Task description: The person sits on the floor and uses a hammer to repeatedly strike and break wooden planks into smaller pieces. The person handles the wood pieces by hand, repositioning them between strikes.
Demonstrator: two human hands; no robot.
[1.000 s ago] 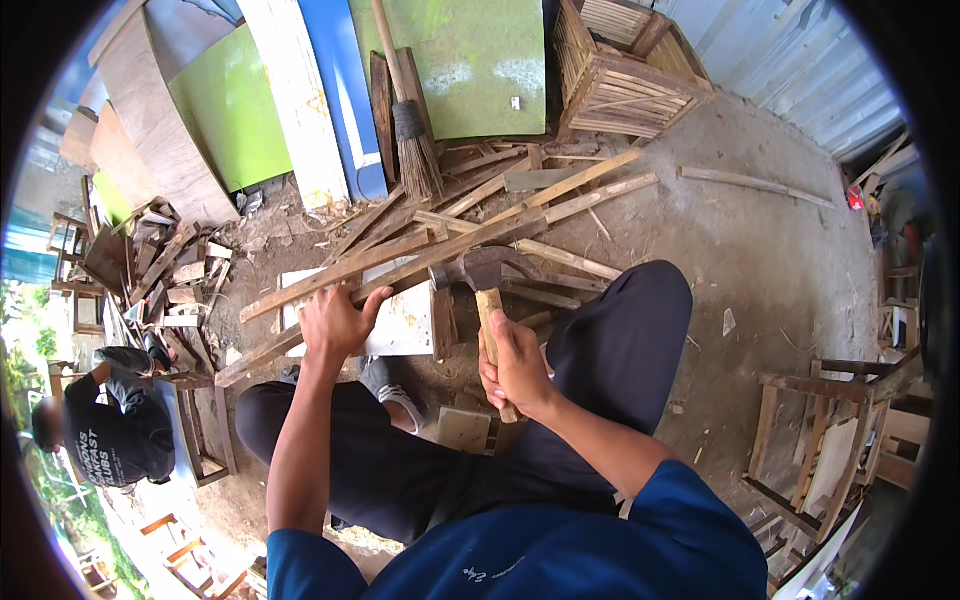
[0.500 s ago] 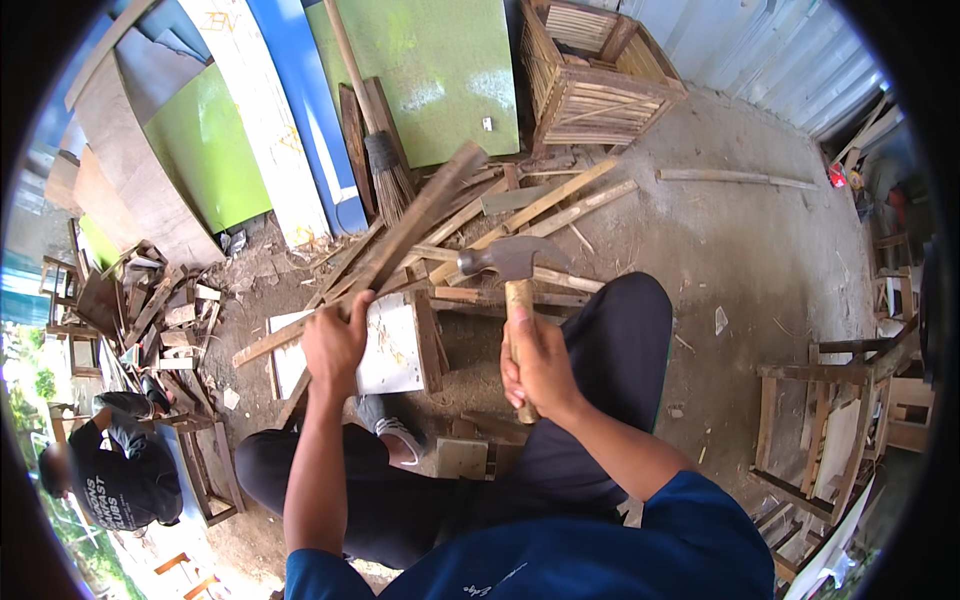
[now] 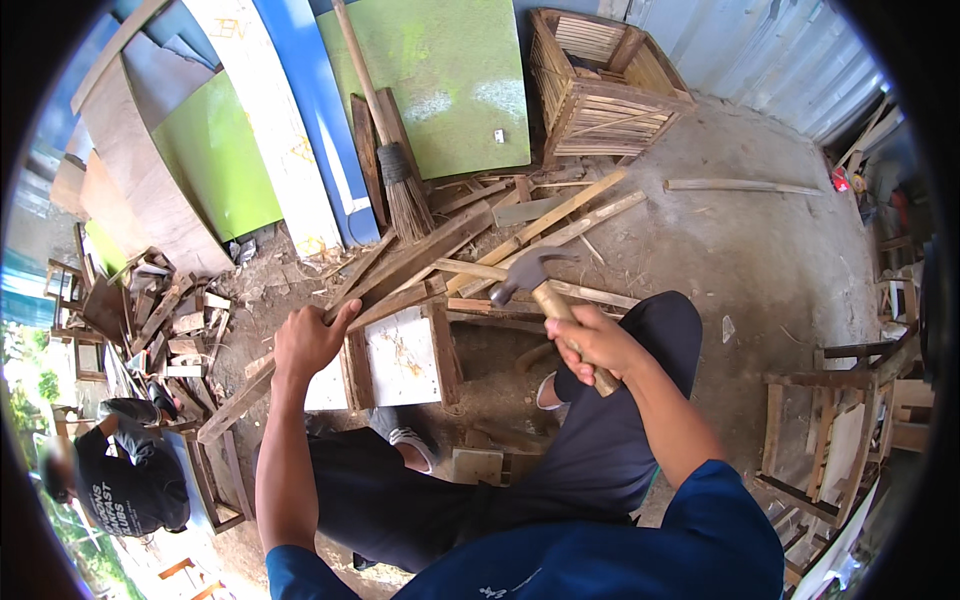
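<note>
My left hand (image 3: 312, 340) is closed around a long dark wooden plank (image 3: 415, 258), which slants from lower left to upper right. In my right hand (image 3: 598, 345) is a claw hammer (image 3: 548, 298), gripped by its wooden handle, with the metal head up and to the left, apart from the plank. Under the plank, between my knees, stands a low wooden piece with a white top (image 3: 405, 362). Part of that top is hidden by the plank and my left forearm.
Loose wood strips (image 3: 570, 215) lie beyond the plank, near a broom (image 3: 398, 175). A slatted crate (image 3: 610, 110) stands at the far right, green boards (image 3: 430, 80) lean behind. Scrap wood (image 3: 165, 310) and a seated person (image 3: 125, 475) are at left, wooden frames (image 3: 815, 430) at right.
The plank's far end has dropped, and it now lies across the white-topped piece at a flatter slant. My right hand has moved right with the hammer, whose head has tilted left.
</note>
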